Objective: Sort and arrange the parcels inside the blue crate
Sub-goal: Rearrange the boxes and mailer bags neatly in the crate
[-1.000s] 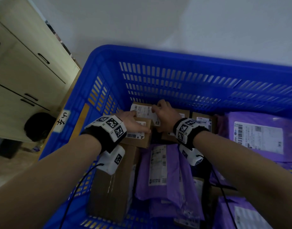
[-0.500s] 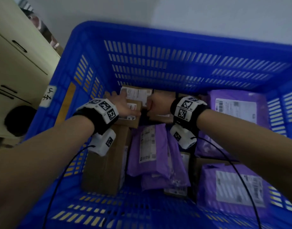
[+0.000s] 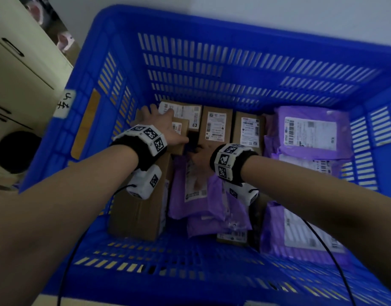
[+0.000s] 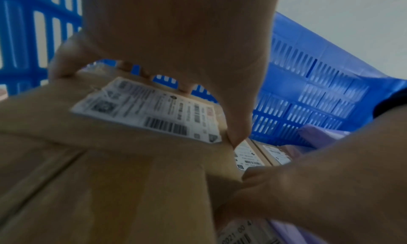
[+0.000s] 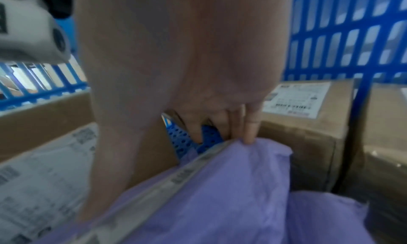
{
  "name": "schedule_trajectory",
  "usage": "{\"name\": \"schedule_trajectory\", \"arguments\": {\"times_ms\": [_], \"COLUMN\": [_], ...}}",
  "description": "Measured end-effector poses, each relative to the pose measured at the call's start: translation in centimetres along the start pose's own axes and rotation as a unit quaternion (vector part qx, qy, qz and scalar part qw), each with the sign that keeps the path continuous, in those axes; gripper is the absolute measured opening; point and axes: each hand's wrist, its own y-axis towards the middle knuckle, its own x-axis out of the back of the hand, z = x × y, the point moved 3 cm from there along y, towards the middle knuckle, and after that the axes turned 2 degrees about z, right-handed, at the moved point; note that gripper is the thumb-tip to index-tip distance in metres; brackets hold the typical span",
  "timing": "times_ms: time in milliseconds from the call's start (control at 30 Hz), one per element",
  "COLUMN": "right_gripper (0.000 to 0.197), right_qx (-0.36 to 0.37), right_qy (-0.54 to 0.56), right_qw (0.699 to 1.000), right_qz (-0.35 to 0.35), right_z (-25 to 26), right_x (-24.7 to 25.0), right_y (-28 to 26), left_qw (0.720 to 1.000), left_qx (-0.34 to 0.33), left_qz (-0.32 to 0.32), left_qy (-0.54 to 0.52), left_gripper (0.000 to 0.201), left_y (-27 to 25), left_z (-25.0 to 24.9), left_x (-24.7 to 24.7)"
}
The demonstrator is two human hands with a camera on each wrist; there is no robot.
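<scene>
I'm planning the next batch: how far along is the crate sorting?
Done: brown cardboard boxes line the blue plastic crate's far wall. In hand: left hand grips a small labelled box; right hand reaches the purple plastic mailer. Left: overlapping purple mailers.

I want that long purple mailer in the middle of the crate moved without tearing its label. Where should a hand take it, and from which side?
Judging by its pose, take the long purple mailer by its far end, coming down from above into the gap before the cardboard boxes. That edge is free, and the right hand already reaches there, fingertips over it. The left side is tight against the long brown box.
</scene>
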Motion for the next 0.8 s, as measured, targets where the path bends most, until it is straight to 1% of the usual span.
{"name": "schedule_trajectory", "arguments": {"times_ms": [33,67,167,200,233,267,333,367,433,500,567,700,800], "right_gripper": [0.089,0.091,0.116,0.119,0.116,0.108,0.084,0.074,0.062,0.044,0.03,0.021,0.026], "right_qx": [-0.009,-0.012,-0.016,-0.006,-0.003,0.004,0.006,0.001,-0.02,-0.025,-0.011,-0.01,0.001], "right_qy": [0.005,0.011,-0.024,-0.029,-0.021,-0.015,0.016,0.023,0.042,0.095,0.122,0.128,0.153], "right_qw": [1.0,1.0,0.999,0.999,0.999,1.0,1.0,1.0,0.998,0.995,0.992,0.991,0.988], "right_qz": [0.001,-0.002,0.019,0.025,0.025,0.023,0.012,0.017,0.034,-0.001,-0.026,-0.037,-0.029], "right_z": [0.0,-0.2,0.2,0.4,0.5,0.5,0.2,0.0,-0.3,-0.6,-0.8,-1.5,-2.7], "right_x": [-0.4,-0.6,-0.6,-0.4,0.0,0.2,0.4,0.4,0.2,0.1,-0.1,0.2,1.4], "right_y": [0.1,0.3,-0.3,-0.5,-0.8,-0.9,-0.9,-1.0,-1.3,-1.5,-1.6,-1.9,-3.2], "left_qw": [1.0,1.0,0.999,0.999,0.998,0.998,0.997,0.996,0.996,0.996,0.997,0.996,0.995], "left_qx": [0.0,-0.001,-0.013,-0.019,-0.026,-0.031,-0.038,-0.043,-0.052,-0.051,-0.046,-0.059,-0.072], "left_qz": [-0.006,-0.014,-0.04,-0.047,-0.053,-0.059,-0.066,-0.069,-0.072,-0.064,-0.057,-0.066,-0.066], "left_qy": [0.0,-0.002,-0.011,-0.015,-0.019,-0.024,-0.028,-0.028,-0.026,-0.023,-0.019,-0.025,-0.028], "left_gripper": [0.102,0.102,0.098,0.099,0.1,0.101,0.101,0.101,0.102,0.102,0.101,0.094,0.087], "left_y": [0.0,0.1,0.3,0.3,0.3,0.2,0.2,0.2,0.0,-0.2,-0.6,-1.2,-1.5], "left_z": [0.0,0.0,-0.1,-0.2,-0.2,-0.3,-0.5,-0.6,-0.8,-0.8,-0.9,-1.1,-1.5], "left_x": [0.0,0.1,0.4,0.6,0.8,1.0,1.5,1.7,2.0,2.1,2.1,2.4,2.7]}}
